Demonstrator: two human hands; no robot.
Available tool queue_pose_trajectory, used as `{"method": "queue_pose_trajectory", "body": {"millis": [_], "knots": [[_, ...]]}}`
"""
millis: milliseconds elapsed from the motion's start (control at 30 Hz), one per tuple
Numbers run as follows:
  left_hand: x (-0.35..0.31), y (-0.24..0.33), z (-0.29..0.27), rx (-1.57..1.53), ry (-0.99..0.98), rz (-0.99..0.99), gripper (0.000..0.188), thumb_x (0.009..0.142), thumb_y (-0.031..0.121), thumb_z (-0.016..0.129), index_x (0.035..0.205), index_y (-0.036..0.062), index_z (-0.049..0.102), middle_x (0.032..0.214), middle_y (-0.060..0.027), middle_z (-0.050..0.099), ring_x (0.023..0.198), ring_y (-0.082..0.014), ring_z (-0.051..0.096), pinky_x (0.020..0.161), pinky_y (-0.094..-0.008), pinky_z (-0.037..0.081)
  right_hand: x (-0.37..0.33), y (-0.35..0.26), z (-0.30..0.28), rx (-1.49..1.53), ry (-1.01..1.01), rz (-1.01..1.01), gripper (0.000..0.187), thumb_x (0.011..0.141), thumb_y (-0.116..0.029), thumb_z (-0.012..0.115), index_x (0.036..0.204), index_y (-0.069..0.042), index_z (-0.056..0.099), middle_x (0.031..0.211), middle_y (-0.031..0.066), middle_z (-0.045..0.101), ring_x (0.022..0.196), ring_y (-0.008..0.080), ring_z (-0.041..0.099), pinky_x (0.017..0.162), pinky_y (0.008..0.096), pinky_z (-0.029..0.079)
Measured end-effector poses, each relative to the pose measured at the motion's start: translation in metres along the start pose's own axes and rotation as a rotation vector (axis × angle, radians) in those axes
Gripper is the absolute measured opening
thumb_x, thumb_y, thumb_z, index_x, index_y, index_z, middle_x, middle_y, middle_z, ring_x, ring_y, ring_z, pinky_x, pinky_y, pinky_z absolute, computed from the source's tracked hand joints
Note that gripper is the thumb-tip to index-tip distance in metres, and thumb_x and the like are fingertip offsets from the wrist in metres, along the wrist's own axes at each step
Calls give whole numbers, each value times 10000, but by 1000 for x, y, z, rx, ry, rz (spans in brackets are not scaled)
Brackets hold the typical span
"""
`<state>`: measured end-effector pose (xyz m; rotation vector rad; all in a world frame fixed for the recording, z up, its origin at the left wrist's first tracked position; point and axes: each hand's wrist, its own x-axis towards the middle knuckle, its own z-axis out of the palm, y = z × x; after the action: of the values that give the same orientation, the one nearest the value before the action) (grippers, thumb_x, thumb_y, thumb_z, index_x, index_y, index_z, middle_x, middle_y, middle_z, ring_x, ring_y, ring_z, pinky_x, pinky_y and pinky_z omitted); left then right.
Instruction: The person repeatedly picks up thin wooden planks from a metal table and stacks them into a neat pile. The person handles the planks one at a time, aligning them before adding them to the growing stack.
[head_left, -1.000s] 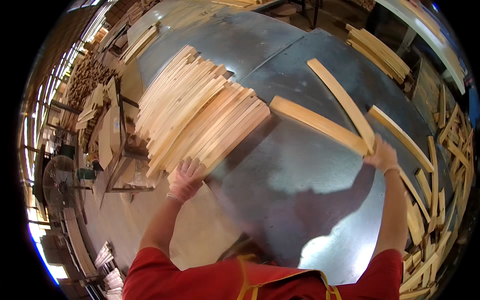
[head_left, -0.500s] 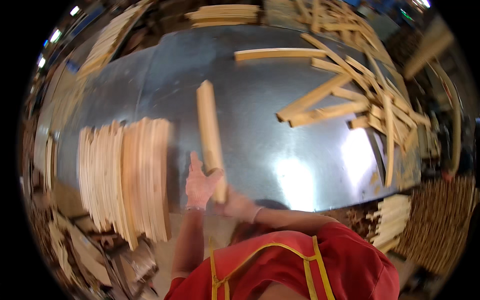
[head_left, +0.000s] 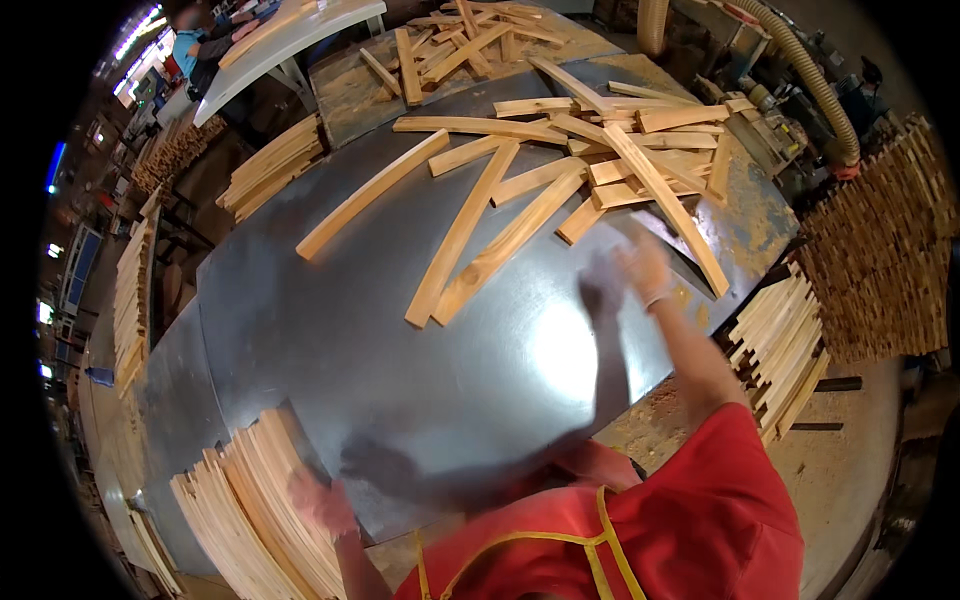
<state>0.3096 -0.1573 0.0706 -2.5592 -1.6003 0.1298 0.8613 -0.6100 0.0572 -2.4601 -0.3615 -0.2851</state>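
Observation:
At the lower left, my left hand (head_left: 322,505) is against the right side of a row of wooden strips (head_left: 262,490) lined up side by side. Its fingers are smeared by motion, so their grip does not show. My right hand (head_left: 648,265) is stretched out over the metal table (head_left: 450,390), blurred, with its fingers extended and nothing seen in them. Just beyond it, a long wooden strip (head_left: 668,208) slants across a loose heap of strips (head_left: 610,165). I cannot tell whether the hand touches that strip.
More loose strips (head_left: 460,45) lie on a sawdust-covered surface beyond the table. Stacked strips (head_left: 780,345) and a tall wood stack (head_left: 880,250) stand at the right, near a ribbed hose (head_left: 815,80). A person (head_left: 205,50) works at a white table (head_left: 320,35) far left.
Both hands have parted from the strip they held in front of me. My left hand is now at the row, my right hand out by the heap. The view has swung right.

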Motion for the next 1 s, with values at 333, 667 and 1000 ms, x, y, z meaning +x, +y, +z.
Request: {"method": "queue_pose_trajectory", "body": {"millis": [333, 667, 1000], "knots": [[101, 402, -30, -272, 13, 673, 1138, 641, 452, 961, 1585, 89, 440, 1216, -136, 652, 1090, -375, 634, 959, -487, 511, 117, 142, -47, -360, -239, 326, 646, 772, -312, 818, 1325, -48, 614, 1230, 182, 730, 1220, 355, 696, 1036, 459, 548], [-36, 255, -33, -881, -936, 247, 921, 841, 453, 821, 1626, 161, 438, 1202, -160, 735, 1146, -376, 718, 949, -506, 584, -51, -18, 22, 968, -805, 738, 298, 1056, -322, 656, 1148, -38, 653, 865, 55, 675, 723, 158, 642, 624, 329, 535], [-113, 183, -31, -504, -415, 286, 816, 891, 379, 740, 1580, 46, 456, 1402, -235, 623, 1224, -429, 654, 1003, -517, 539, -235, -214, 80, 493, -1352, 232, 767, 1021, -512, 645, 1545, 3, 427, 1322, 272, 709, 1269, 423, 663, 1090, 435, 499]]}}
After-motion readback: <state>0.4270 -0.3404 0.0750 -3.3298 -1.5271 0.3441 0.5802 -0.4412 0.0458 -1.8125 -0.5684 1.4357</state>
